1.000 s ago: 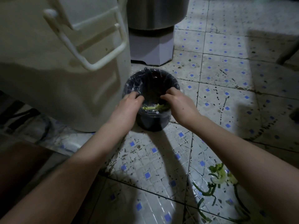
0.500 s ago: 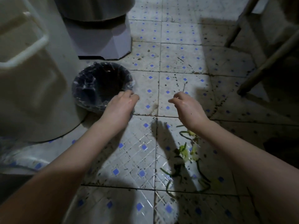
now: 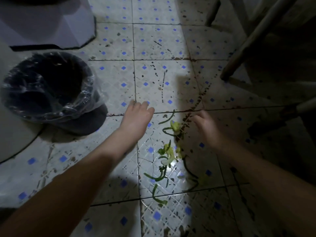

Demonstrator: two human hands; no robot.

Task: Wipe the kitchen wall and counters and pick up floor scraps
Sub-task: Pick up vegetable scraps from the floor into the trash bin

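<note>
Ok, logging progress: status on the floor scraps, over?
Left hand, right hand open, empty. Green scraps on tiles beside right hand. Lined bin at left; nothing blocking.

No readable text, labels, numbers — nothing legible anywhere.

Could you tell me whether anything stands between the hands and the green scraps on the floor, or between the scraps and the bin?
Nothing visible does. The right hand and left hand hang open beside the green scraps, with only floor tile between. Toward the lined bin at left, only the person's own left arm crosses.
</note>
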